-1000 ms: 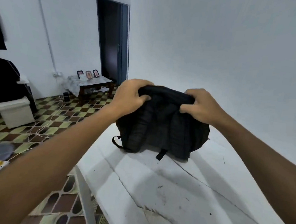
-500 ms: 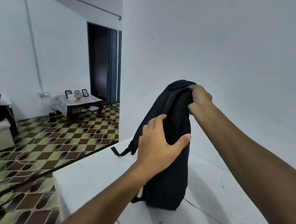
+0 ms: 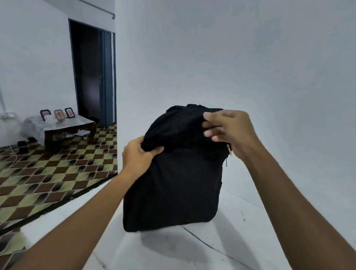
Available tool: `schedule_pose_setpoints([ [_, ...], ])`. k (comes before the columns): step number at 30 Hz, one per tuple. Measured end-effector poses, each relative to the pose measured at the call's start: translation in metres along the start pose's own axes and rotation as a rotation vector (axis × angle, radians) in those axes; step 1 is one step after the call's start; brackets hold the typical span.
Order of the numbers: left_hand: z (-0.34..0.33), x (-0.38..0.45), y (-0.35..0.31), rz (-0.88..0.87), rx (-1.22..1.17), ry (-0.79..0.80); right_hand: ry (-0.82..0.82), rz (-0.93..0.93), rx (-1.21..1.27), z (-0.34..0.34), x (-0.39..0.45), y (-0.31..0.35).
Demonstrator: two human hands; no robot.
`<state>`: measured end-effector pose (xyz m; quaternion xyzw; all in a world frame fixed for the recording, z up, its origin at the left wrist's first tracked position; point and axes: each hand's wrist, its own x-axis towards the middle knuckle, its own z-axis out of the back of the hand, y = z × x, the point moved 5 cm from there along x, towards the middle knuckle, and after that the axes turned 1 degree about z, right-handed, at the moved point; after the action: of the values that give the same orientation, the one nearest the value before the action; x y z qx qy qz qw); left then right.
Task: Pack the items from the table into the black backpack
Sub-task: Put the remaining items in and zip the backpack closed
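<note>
The black backpack stands upright on the white table, its flat front face turned toward me. My left hand grips a fold of fabric at the pack's upper left shoulder. My right hand is at the pack's top right corner, fingers bent over the fabric there and blurred. Two silver zipper pulls hang on the right side just below that hand. No loose items show on the table.
A white wall stands close behind the table. The table's left edge drops to a chequered brown and yellow floor. A low dark side table with framed pictures and a dark doorway lie far left.
The pack has turned from side-on to front-facing. My left hand went from pressing its side to gripping the upper left shoulder. My right hand stayed at the top.
</note>
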<state>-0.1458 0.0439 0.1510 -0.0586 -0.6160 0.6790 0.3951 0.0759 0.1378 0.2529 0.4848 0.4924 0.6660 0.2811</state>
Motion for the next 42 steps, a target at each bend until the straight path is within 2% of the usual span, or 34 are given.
schedule_pose_setpoints([
  [2, 0.007, 0.009, 0.018, 0.047, -0.103, 0.011, -0.282, 0.187, -0.191, 0.045, -0.001, -0.019],
  [3, 0.009, 0.013, 0.025, 0.063, -0.146, 0.025, -0.382, 0.192, -0.272, 0.059, 0.002, -0.039],
  [4, 0.011, 0.014, 0.027, 0.065, -0.182, 0.038, -0.362, 0.118, -0.327, 0.065, 0.007, -0.062],
  [7, 0.011, 0.010, 0.025, 0.053, -0.263, 0.091, -0.014, -0.176, -0.256, 0.047, 0.026, -0.136],
  [9, 0.008, 0.013, 0.031, 0.063, -0.293, 0.127, 0.105, -0.199, -0.054, 0.027, 0.041, -0.156],
  [11, 0.009, 0.017, 0.038, 0.080, -0.347, 0.126, 0.144, -0.160, 0.060, 0.013, 0.051, -0.158],
  [15, 0.005, 0.024, 0.041, 0.111, -0.479, 0.125, 0.014, -0.141, 0.078, 0.019, 0.052, -0.160],
  [20, -0.025, 0.030, 0.019, 0.105, -0.549, 0.187, -0.200, -0.061, 0.055, 0.061, 0.021, -0.142],
  [28, -0.140, 0.016, -0.063, 0.116, -0.674, 0.425, -0.504, -0.075, 0.106, 0.189, -0.040, -0.088],
  [33, -0.207, -0.005, -0.091, 0.334, -0.834, 0.620, -0.589, -0.171, 0.149, 0.256, -0.060, -0.086],
  [42, -0.288, 0.015, -0.107, 0.301, -0.742, 0.551, -0.673, -0.268, 0.171, 0.323, -0.027, -0.108],
])
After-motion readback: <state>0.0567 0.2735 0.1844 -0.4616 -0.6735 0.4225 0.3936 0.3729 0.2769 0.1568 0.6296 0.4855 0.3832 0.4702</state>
